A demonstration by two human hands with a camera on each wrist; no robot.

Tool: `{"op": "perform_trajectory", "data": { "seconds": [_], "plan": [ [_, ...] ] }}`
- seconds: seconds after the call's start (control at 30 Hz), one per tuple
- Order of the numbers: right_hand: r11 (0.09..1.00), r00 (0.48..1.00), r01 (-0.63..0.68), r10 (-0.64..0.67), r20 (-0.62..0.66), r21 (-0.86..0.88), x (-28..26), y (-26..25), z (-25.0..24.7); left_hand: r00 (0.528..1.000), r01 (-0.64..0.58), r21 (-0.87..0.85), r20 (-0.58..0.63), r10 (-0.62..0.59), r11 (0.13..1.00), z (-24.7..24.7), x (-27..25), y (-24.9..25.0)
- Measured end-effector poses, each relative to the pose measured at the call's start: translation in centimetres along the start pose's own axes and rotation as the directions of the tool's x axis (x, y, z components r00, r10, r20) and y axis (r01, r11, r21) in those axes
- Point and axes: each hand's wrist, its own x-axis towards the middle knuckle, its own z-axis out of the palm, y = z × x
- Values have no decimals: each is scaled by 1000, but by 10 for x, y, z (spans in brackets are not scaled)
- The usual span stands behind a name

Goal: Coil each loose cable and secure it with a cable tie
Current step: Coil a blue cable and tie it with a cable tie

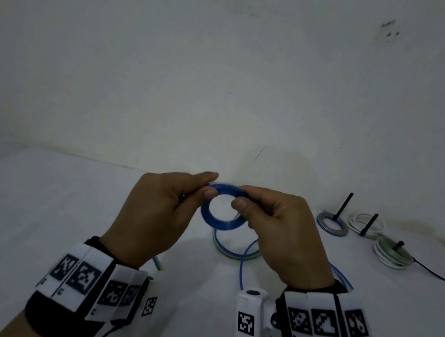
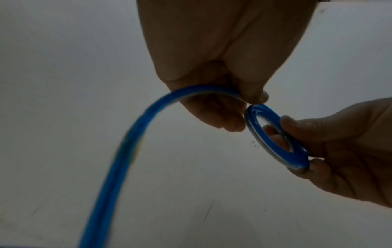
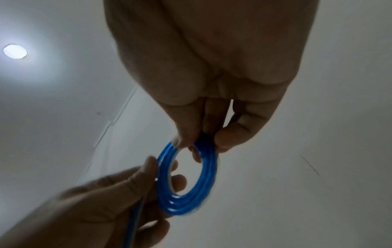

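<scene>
A small blue cable coil [image 1: 220,219] hangs above the white table between both hands. My left hand [image 1: 159,211] pinches its upper left with thumb and forefinger, and the cable's loose run [image 2: 127,142] feeds out through that hand. My right hand [image 1: 272,228] pinches the coil's right side. The left wrist view shows the blue cable coil [image 2: 277,135] edge-on in the right hand [image 2: 339,147]. The right wrist view shows the blue cable coil [image 3: 191,182] with several turns, gripped by the right hand [image 3: 201,130] above and the left hand [image 3: 118,189] below. The loose blue tail [image 1: 244,261] trails on the table.
At the right stand three tied coils with black cable ties sticking out: a blue-grey coil [image 1: 333,224], a white coil [image 1: 368,223] and a white-green coil [image 1: 393,251]. A loose blue-green loop [image 1: 229,249] lies under my hands. A white wall [image 1: 228,70] stands behind the table.
</scene>
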Motion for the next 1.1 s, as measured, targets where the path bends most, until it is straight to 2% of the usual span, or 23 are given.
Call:
{"op": "perform_trajectory", "data": {
  "seconds": [0.07, 0.17, 0.23, 0.33, 0.43, 0.5, 0.57, 0.63, 0.7, 0.77, 0.83, 0.93, 1.03, 1.1],
  "plan": [
    [994, 997, -29, 36, -65, 108, 2, 2, -4, 999, 12, 9, -32, -12, 1000, 1, 1, -5],
    [955, 986, -77, 116, -123, 285, 4, 4, -1, 999, 41, 43, -10, -40, 998, 7, -1, -7],
    [912, 972, -126, 193, -137, 390, 5, 5, 6, 992, 127, -79, -5, -128, 989, 11, -3, -5],
    [834, 954, -202, 286, -90, 513, 5, 7, 18, 962, 270, -260, 40, -269, 927, 11, -3, 0],
    [795, 947, -258, 320, -18, 548, 3, 9, 23, 961, 274, -276, 54, -270, 921, 6, -2, 1],
    [880, 961, -249, 275, -8, 405, 2, 10, 21, 976, 217, -140, 33, -214, 966, 3, -2, -3],
    [974, 983, -176, 181, -21, 143, 2, 11, 16, 993, 108, 58, 38, -110, 992, 3, -3, -6],
    [994, 996, -84, 83, -22, -74, 0, 7, 11, 997, 18, 198, 64, -31, 980, 4, -3, -6],
    [980, 1000, -6, 4, -9, -200, -1, 5, 8, 996, -32, 213, 84, 15, 977, 5, -4, -4],
    [974, 999, 18, -25, -28, -227, -1, 5, 5, 996, -34, 136, 85, 23, 990, 7, -5, -2],
    [992, 996, -11, 0, -84, -129, 0, 6, 3, 999, 32, 40, 27, -33, 999, 8, -5, -5],
    [991, 986, -74, 89, -140, 108, 1, 7, 4, 992, 122, -1, -38, -122, 993, 10, -6, -8],
    [927, 968, -139, 202, -151, 349, 3, 6, 9, 980, 196, -57, -18, -197, 979, 13, -6, -5],
    [870, 956, -192, 270, -112, 454, 3, 5, 15, 964, 263, -185, 10, -266, 947, 15, -5, -2]
  ]
}}
